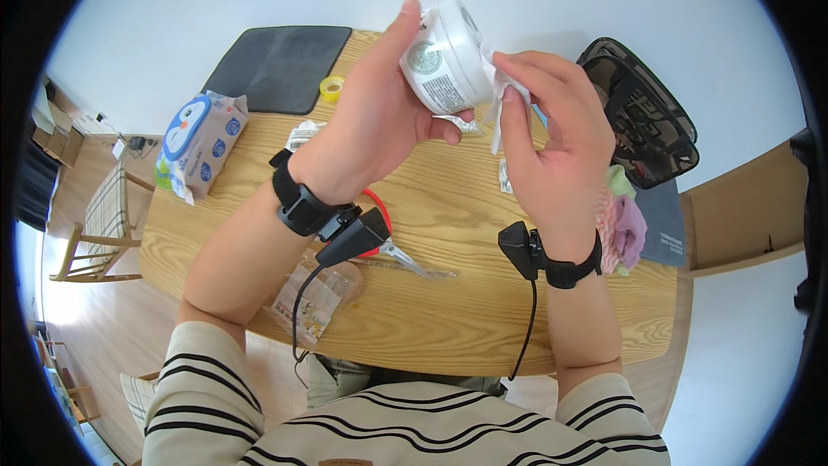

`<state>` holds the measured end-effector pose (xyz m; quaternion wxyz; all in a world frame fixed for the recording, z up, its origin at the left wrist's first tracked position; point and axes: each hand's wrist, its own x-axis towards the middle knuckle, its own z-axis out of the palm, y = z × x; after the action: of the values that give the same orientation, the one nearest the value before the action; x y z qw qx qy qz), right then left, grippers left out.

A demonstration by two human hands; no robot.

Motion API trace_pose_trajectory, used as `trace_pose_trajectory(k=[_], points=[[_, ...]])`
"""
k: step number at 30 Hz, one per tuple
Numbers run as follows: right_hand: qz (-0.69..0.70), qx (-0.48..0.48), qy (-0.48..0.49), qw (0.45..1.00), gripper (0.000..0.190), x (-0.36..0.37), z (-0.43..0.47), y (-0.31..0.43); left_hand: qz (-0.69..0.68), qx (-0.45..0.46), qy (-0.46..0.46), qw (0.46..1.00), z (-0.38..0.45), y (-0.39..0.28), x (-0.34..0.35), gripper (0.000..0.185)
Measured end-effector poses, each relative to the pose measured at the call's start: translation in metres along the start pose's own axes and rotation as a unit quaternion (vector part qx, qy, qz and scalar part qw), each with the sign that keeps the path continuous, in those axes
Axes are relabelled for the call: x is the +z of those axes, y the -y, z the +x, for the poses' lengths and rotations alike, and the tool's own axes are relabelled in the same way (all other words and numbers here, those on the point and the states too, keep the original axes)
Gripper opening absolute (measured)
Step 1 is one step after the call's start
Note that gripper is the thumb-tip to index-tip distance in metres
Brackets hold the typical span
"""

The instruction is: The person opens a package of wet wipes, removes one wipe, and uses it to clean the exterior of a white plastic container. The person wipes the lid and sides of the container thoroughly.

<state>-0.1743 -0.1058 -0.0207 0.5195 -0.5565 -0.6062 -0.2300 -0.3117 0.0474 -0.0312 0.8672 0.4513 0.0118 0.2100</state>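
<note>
A white plastic jar (446, 58) with a printed label is held tilted above the table by my left hand (381, 90), its thumb along the upper side and fingers beneath. Between the thumb and fingers of my right hand (556, 110) is a crumpled white tissue or wipe (497, 100), which meets the lid end of the jar. Both wrists wear black straps with small cabled devices. Below my left wrist lie red-handled scissors (401, 257), partly hidden by the device.
On the wooden table (453, 317) are a wet-wipe pack (200, 142), a dark mat (278, 68), a yellow tape roll (332, 87) and a clear plastic packet (310, 304). Right of my right hand stand a dark translucent bag (637, 116) and crumpled cloths (627, 226).
</note>
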Motion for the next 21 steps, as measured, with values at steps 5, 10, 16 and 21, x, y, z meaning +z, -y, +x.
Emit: trace_pose_trajectory(k=[5,10,16,21], points=[[-0.003,0.052,-0.023,0.998,0.026,0.002,0.000,-0.006,-0.034,0.006,0.037,0.999,0.001,0.004,0.000,0.065],[0.026,0.106,-0.036,0.993,0.029,-0.003,0.000,-0.010,-0.018,0.019,0.006,1.000,0.001,-0.002,0.014,0.060],[0.055,0.095,-0.022,0.994,0.031,-0.008,0.002,-0.007,0.007,0.125,0.001,0.992,0.002,0.007,0.008,0.092],[0.073,0.107,-0.010,0.991,0.031,-0.005,0.000,-0.005,0.093,0.155,-0.004,0.984,0.004,0.011,0.003,0.093]])
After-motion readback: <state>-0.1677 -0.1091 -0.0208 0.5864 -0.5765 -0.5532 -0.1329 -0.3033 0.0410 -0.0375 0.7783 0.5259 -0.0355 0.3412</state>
